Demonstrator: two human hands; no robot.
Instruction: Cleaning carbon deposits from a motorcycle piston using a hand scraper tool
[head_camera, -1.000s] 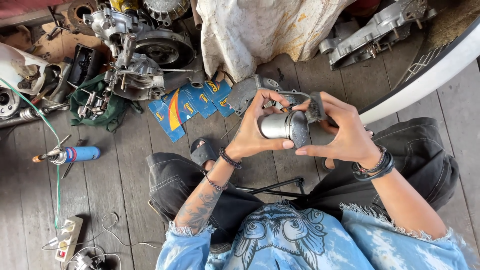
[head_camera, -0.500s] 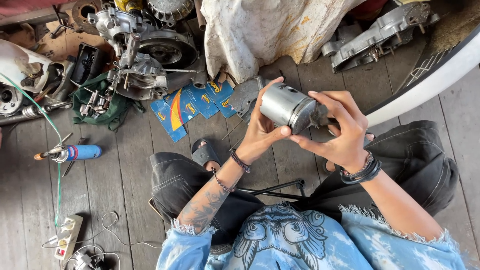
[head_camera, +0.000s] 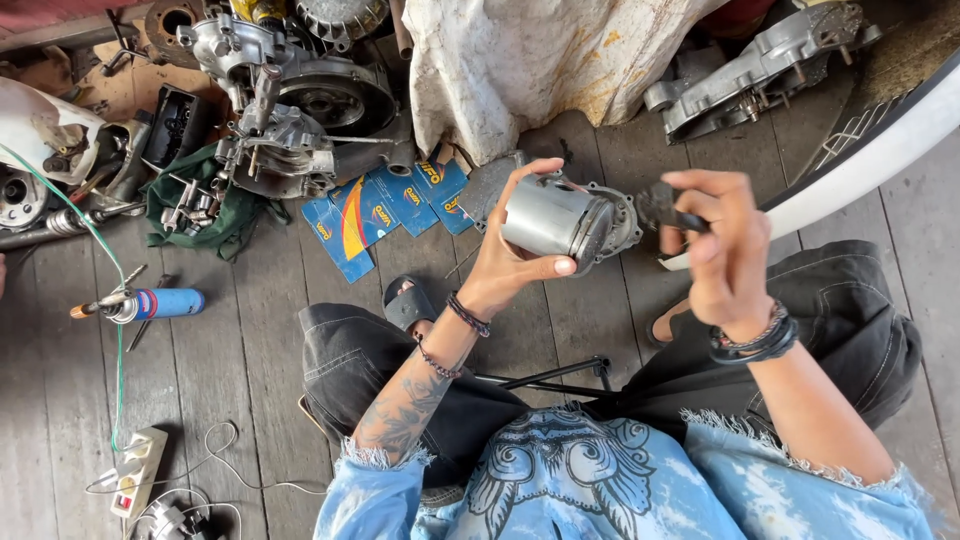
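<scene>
Half a second ago both your hands cupped the metal cylinder (head_camera: 555, 218); now your left hand (head_camera: 510, 255) alone grasps it, fingers wrapped over its silver barrel, holding it tilted above the plank floor (head_camera: 250, 330) before your knees, while your right hand (head_camera: 725, 250) has come away and pinches a small dark part (head_camera: 665, 208) just beside its flanged end. So the cylinder's end face stands clear of that hand. On the floor beyond, a fan of flat blue packets (head_camera: 385, 205) with yellow and red marks lies between the engine parts (head_camera: 290, 110) and a stained white cloth (head_camera: 520, 60), and a blue canister (head_camera: 150, 303) lies well apart at your left.
</scene>
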